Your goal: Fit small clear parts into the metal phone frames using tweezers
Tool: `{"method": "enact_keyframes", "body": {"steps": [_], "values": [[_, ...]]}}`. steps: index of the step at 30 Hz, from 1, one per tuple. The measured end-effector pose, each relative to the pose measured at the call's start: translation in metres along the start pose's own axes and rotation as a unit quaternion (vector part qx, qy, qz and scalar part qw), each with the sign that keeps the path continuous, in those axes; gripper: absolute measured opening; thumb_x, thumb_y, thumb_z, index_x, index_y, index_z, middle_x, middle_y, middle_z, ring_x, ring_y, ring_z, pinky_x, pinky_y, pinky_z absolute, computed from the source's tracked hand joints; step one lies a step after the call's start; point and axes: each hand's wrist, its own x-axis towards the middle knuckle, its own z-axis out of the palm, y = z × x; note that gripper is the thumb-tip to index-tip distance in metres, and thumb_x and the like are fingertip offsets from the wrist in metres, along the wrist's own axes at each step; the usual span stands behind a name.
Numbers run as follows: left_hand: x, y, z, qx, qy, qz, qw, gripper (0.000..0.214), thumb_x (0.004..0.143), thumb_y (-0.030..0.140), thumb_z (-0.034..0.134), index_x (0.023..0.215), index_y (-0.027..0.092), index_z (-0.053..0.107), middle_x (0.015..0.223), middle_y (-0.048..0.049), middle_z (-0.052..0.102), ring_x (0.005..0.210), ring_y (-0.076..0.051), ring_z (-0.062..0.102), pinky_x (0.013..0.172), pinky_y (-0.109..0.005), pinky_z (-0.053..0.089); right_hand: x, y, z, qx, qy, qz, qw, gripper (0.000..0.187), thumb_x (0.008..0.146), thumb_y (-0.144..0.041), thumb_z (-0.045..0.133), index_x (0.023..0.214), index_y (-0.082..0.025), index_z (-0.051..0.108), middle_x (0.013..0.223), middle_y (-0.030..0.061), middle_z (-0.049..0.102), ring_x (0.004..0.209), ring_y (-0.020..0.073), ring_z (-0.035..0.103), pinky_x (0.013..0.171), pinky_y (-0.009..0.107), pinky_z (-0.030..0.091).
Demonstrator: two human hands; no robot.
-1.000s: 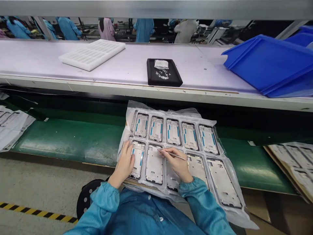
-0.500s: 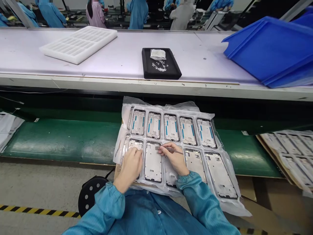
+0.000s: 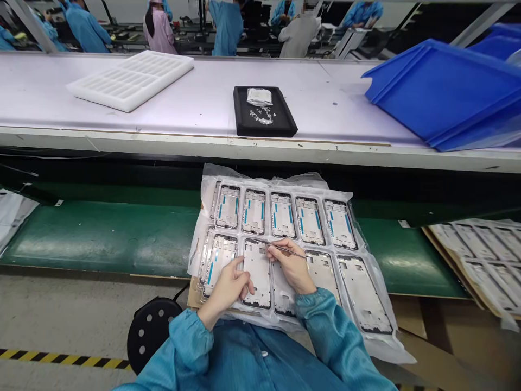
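Right hand [image 3: 291, 267] is narrow, pinching slim steel tweezers [image 3: 285, 250] between thumb and fingers; tweezers tip sits over the top end of the second frame in the lower row, close to its upper edge; left hand [image 3: 226, 291] is loose and not holding anything, its fingers spread with the fingertips [image 3: 249, 278] resting on the frames; it lies over the first frame and reaches the edge of the second; phone mid-frames [image 3: 257, 274] are metal, most with blue strips, laid in two rows in a clear plastic sheet [image 3: 293, 179]; the sheet sits just in front of the person, over a green mat [image 3: 101, 233]; blue sleeves [image 3: 337, 326] show at both wrists; a black stool [image 3: 150, 334] stands at lower left; farther off, a white foam tray [image 3: 130, 80], a black tray [image 3: 264, 111] with a small packet and tiny parts, and blue plastic bins [image 3: 443, 92] sit on the bench [image 3: 195, 138]; more sheeted frames [image 3: 476, 255] lie on cardboard to the right; co-workers [image 3: 228, 27] in blue gowns stand beyond the bench.
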Motion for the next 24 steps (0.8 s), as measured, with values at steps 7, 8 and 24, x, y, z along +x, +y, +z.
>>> {"method": "enact_keyframes", "body": {"steps": [7,8,24], "values": [[-0.001,-0.001,-0.004,-0.006,0.018,0.062,0.998,0.067,0.081,0.039,0.063,0.137,0.007,0.047,0.054,0.0078,0.056,0.044,-0.009,0.041,0.049,-0.022,0.033,0.0,0.002,-0.002,-0.026,0.002,-0.039,0.999,0.034,0.065,-0.045,0.091,0.077,-0.02,0.072,0.085,0.0062,0.079,0.067,0.0177,0.07,0.061,0.032,0.059],[-0.002,-0.001,-0.002,-0.003,0.019,0.08,0.997,0.061,0.081,0.038,0.064,0.132,0.008,0.053,0.056,0.0069,0.056,0.048,-0.01,0.044,0.052,-0.023,0.036,0.0,0.002,-0.002,-0.024,0.006,-0.05,0.998,0.033,0.065,-0.045,0.091,0.076,-0.021,0.072,0.089,0.0068,0.079,0.073,0.0193,0.072,0.064,0.033,0.06],[-0.008,0.001,0.046,0.343,0.026,0.172,0.923,0.021,0.094,0.032,0.059,0.109,0.017,0.06,0.085,-0.0042,0.07,0.075,-0.022,0.066,0.068,-0.031,0.045,-0.018,-0.061,0.014,-0.399,-0.195,-0.304,0.843,0.009,0.098,-0.025,0.06,0.092,-0.024,0.067,0.095,0.0082,0.077,0.088,0.0241,0.073,0.077,0.039,0.058]]}}
